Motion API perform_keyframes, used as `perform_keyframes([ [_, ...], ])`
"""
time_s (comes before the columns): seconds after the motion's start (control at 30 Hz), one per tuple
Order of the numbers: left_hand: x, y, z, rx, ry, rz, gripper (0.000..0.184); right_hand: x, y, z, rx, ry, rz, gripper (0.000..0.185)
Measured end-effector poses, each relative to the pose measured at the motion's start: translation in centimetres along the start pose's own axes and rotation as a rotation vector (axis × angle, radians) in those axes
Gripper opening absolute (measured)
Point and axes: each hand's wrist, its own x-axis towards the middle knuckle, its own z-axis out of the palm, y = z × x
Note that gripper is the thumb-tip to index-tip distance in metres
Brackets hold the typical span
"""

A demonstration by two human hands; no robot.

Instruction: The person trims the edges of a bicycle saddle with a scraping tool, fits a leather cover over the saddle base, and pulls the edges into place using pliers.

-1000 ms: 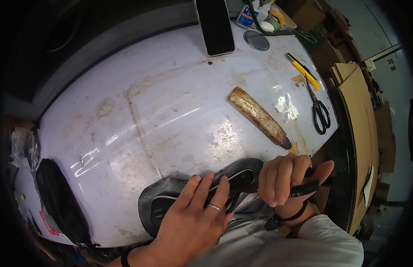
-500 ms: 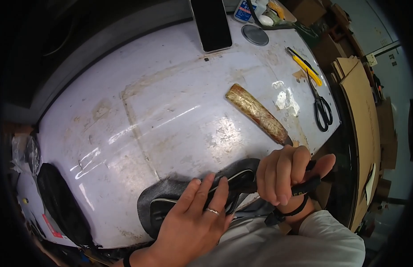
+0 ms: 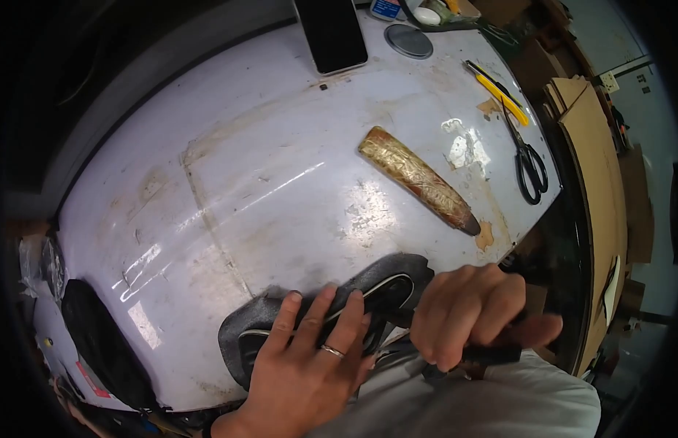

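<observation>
A black, sole-shaped piece (image 3: 253, 315) with a thin light line along its inner part lies at the table's near edge. My left hand (image 3: 310, 361), with a ring on one finger, lies spread flat on its middle. To the right, my right hand (image 3: 470, 317) is wrapped round a black-handled tool (image 3: 492, 355); a dark narrow part of it reaches left from the fist to the piece. The tool's tip is hidden. Beyond them lies a brown-gold wrapped bar (image 3: 419, 179) with a dark end.
On the white table (image 3: 280, 212) are a phone (image 3: 332, 33), a grey round lid (image 3: 409, 41), a yellow cutter (image 3: 499, 93), black scissors (image 3: 527, 164) and a black pouch (image 3: 105, 343). Cardboard (image 3: 598, 212) stands at the right.
My right hand has turned and lowered slightly with the tool, whose handle now points more level. My left hand stays on the piece. The view has shifted a little.
</observation>
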Motion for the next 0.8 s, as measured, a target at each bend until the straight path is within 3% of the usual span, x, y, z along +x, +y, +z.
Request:
perform_keyframes([
  [0.2, 0.1, 0.1, 0.0, 0.018, -0.005, 0.011, 0.042, -2.1, 0.8, 0.0, 0.162, 0.311, 0.006, 0.072],
  [0.3, -0.1, 0.0, -0.1, 0.006, -0.016, 0.005, 0.043, -1.0, 0.5, -0.3, 0.16, 0.242, -0.006, 0.07],
  [0.37, -0.3, -0.1, 0.0, 0.005, -0.024, 0.002, 0.044, 0.5, -0.4, -0.1, 0.047, -0.098, 0.024, 0.065],
  [0.4, -0.4, -0.2, -0.1, 0.002, -0.027, -0.003, 0.045, 0.6, 0.1, 0.9, -0.032, -0.138, -0.09, 0.058],
  [0.43, -0.3, -0.3, -0.2, 0.008, -0.03, -0.011, 0.045, 0.5, 0.6, 1.1, -0.057, -0.239, -0.13, 0.065],
  [0.53, -0.1, -0.6, -0.3, 0.066, -0.085, 0.027, 0.05, 0.9, 0.1, 2.0, -0.107, -0.253, -0.07, 0.065],
  [0.6, -0.4, -0.9, 0.1, 0.079, -0.083, 0.037, 0.049, 1.1, -0.6, 1.9, -0.033, -0.126, 0.008, 0.063],
  [0.7, -0.2, -0.1, -0.1, 0.024, -0.048, -0.008, 0.048, 1.6, -3.2, 0.3, 0.143, -0.126, -0.045, 0.06],
  [0.8, 0.3, 0.1, -0.3, 0.082, -0.087, -0.002, 0.048, -0.3, -6.7, -0.9, -0.003, -0.064, -0.01, 0.066],
])
